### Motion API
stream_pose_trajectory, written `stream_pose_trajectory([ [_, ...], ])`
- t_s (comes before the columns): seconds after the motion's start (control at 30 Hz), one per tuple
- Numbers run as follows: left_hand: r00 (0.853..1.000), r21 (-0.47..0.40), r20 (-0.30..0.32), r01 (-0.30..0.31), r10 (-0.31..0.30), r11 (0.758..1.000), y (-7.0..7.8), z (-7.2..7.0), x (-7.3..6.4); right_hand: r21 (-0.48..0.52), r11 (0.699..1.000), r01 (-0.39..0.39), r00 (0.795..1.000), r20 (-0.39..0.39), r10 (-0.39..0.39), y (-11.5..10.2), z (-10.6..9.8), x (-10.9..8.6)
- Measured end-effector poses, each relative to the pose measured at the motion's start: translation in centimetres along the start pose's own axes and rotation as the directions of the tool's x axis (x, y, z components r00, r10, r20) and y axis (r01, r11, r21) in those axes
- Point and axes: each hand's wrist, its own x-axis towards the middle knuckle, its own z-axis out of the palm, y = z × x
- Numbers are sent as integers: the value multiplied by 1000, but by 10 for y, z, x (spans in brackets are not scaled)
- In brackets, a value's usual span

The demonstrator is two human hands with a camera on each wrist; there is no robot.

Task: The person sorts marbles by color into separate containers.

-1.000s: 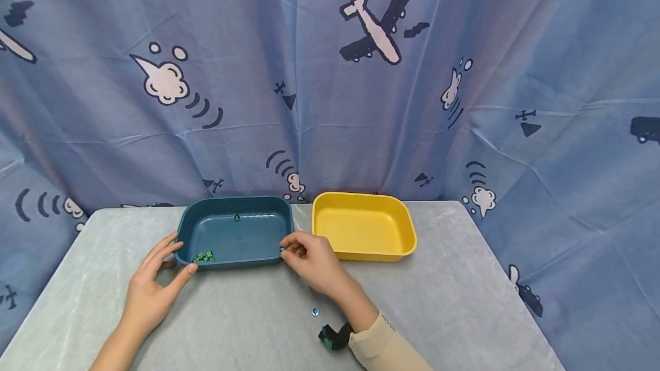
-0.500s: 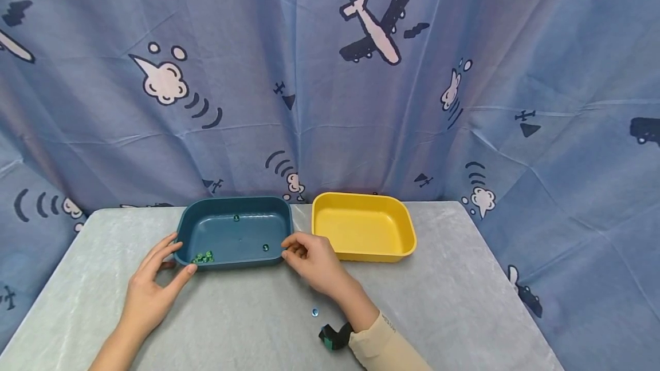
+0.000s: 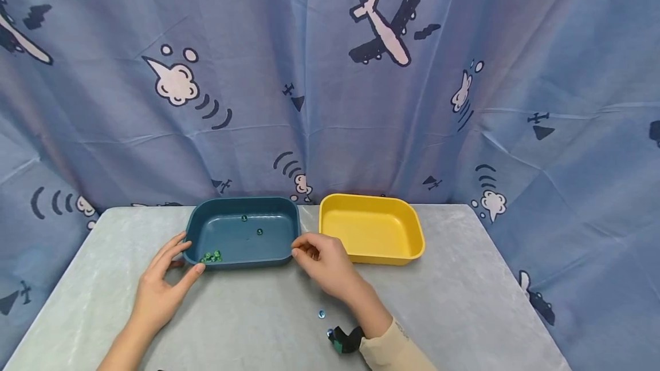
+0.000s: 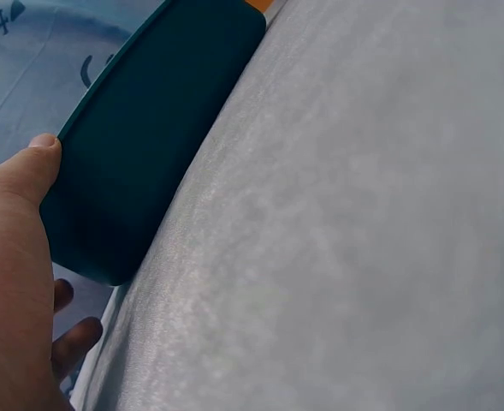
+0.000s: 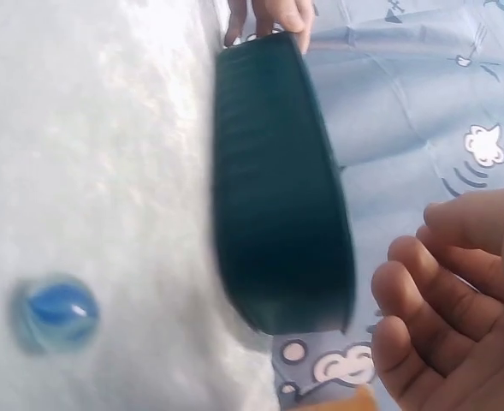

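Observation:
A dark teal plastic tray (image 3: 242, 265) stands at the back left of the table. Several green marbles (image 3: 211, 257) cluster in its front left corner; one marble (image 3: 244, 218) lies near the back wall and another marble (image 3: 259, 232) right of centre. My left hand (image 3: 162, 293) holds the tray's front left corner, thumb on the front rim and fingertips at the left side. Beside the front right corner is my right hand (image 3: 330, 262), its fingers loosely curled; in the right wrist view nothing shows between them. A clear marble with a blue swirl (image 5: 63, 312) rests on the table.
A yellow tray (image 3: 371, 256) stands right of the teal one, a narrow gap between them. A black wrist device (image 3: 348, 341) sits by the right sleeve (image 3: 397, 351), with a small blue spot I cannot identify beside it. A blue patterned curtain (image 3: 330, 147) hangs behind the table.
A green marble left my right fingers at the tray's front right and rolled left, then slightly back across the floor. Both hands stayed nearly in place; the head view shifted slightly.

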Motion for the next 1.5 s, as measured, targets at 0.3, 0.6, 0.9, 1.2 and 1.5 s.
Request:
stream_pose_trajectory([
  [0.3, 999, -26, -48, -4, 2, 1000, 8, -2, 2, -102, 995, -7, 980, -198, -13, 0, -42, -11],
  [0.6, 972, -59, -191, -148, 134, 987, 60, 10, 2, -221, 975, -5, 914, -397, -85, 39, -100, -48],
  [0.9, 981, -335, 92, -132, 171, 933, 145, 58, -22, -205, 966, -155, 871, -490, 36, 79, -133, -83],
  [1.2, 769, -305, 626, 394, -129, 867, 178, 121, -31, -107, 982, -153, 902, -421, 95, 119, -134, -96],
  [1.5, 784, -188, 610, 284, -115, 940, 163, 150, -35, -56, 990, -130, 928, -357, 101, 138, -132, -99],
])
